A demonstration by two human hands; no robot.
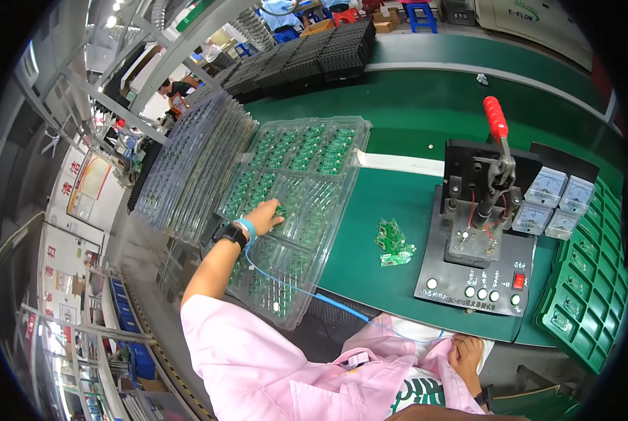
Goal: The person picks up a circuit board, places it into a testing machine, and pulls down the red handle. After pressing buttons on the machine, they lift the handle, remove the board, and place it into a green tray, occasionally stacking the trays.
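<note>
Our left hand (pixel 263 216) bent its fingers over green circuit boards (pixel 263 185) in the clear tray (pixel 310 175); its grip we could not tell. From it, loose boards (pixel 396 259) lay toward three o'clock; toward four, our right hand (pixel 467 353) curled, contents hidden.

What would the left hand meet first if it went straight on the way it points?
Probably the small green boards right at the fingertips of the left hand, in the clear tray; depth is unclear, so it may already touch them.
</note>
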